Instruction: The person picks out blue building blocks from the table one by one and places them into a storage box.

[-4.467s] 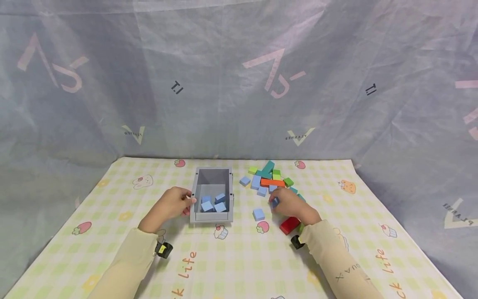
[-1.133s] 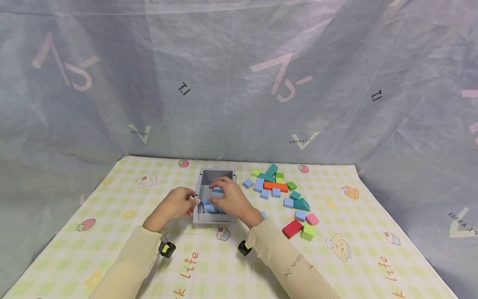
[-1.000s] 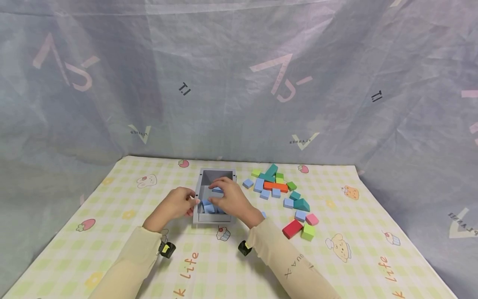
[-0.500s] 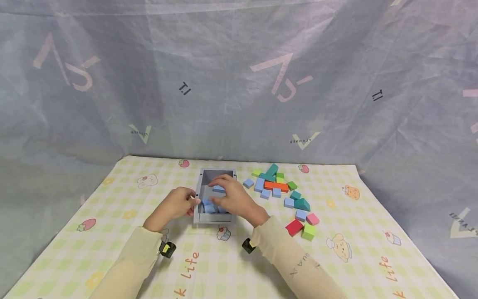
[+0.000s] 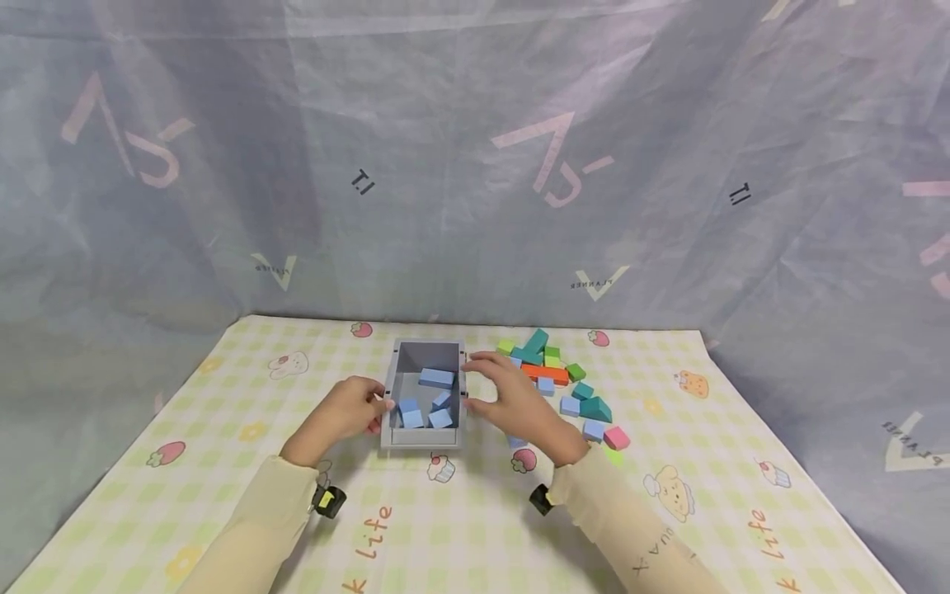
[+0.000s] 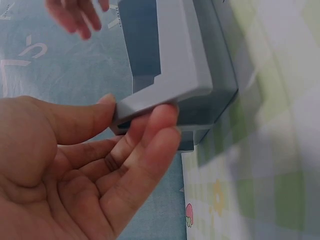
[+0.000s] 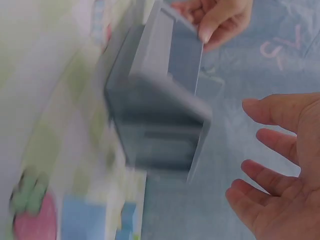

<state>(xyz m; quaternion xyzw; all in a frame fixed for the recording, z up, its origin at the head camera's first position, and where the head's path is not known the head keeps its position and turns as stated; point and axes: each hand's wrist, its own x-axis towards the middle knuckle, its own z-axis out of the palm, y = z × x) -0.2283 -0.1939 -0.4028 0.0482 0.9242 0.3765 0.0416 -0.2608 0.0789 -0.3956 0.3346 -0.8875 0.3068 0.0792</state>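
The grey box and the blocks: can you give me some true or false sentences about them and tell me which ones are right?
1. The left hand holds the rim of the grey box. True.
2. The right hand grips a red block. False: it is open and holds nothing, just right of the box.
3. Only blue blocks lie in the box. True.
4. The orange block is inside the box. False: it lies in the pile on the checked cloth.
5. The pink block lies on the cloth right of the box. True.

The grey bin (image 5: 422, 433) looks like smooth matt plastic, the checked tablecloth (image 5: 475, 528) glossy.
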